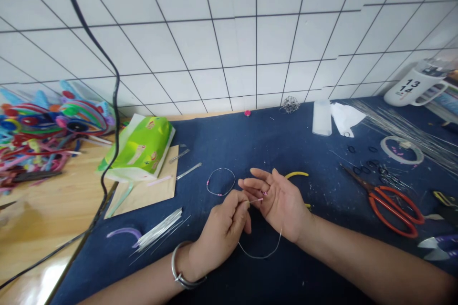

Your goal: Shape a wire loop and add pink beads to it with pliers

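Navy cloth (250, 145) covers most of the work surface in the head view, specked with pale bits. Above it the left hand (227, 221), wearing a silver bangle (174, 262), has thumb and fingers closed in a pinch on a thin wire (263, 257), whose slack bows down beneath the two hands. The right hand (286, 200) is open, palm up and cupped, with small pink beads (265, 194) lying in it; the wire's tip reaches the beads there.

Just beyond the pinch, to its left, a beaded wire loop (220, 195) lies flat. Left of the gripping hand are a bundle of straight wires (162, 228) and, farther off, a green packet (141, 147); past these, pale wooden tabletop (78, 195) shows, crossed by a black cable (115, 100).

Behind the right hand pokes a yellow handle (296, 174). Well to its right lie red-handled scissors (397, 209), and beyond them, near the wall, a white mug (411, 86) leans over. White tiles with dark joints form the wall (232, 47) facing both hands.
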The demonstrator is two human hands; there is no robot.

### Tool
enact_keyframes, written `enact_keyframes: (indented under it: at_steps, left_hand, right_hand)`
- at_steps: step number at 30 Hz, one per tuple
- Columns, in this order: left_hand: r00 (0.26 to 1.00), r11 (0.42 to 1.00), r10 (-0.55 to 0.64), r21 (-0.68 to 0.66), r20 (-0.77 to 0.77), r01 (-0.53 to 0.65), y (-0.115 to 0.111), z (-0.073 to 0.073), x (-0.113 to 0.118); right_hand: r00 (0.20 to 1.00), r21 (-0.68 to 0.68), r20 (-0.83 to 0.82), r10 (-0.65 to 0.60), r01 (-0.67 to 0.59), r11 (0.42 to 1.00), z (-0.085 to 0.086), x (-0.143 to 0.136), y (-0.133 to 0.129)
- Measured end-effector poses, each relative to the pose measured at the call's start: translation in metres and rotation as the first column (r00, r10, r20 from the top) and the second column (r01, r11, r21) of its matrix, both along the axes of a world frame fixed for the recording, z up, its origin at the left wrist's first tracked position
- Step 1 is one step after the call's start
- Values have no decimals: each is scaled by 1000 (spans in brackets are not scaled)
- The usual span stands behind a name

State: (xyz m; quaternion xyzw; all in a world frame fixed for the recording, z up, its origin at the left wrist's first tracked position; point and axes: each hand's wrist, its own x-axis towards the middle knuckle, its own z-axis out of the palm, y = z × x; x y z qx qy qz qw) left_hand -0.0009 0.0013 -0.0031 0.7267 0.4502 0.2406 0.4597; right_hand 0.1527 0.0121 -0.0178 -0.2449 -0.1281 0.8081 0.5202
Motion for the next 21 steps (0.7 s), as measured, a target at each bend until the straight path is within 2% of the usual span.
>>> enact_keyframes:
  at_steps: [9, 21]
  left_hand:
    - [1000, 1000, -15, 26, -4, 15, -3, 1, -3]
    - [998, 996, -65, 62, 14, 64, -3, 1, -4]
  right_hand:
    - [998, -59, -49, 40, -43, 997, -2, 5, 3]
    - [1000, -68, -29, 7, -9, 998, -3, 7, 5]
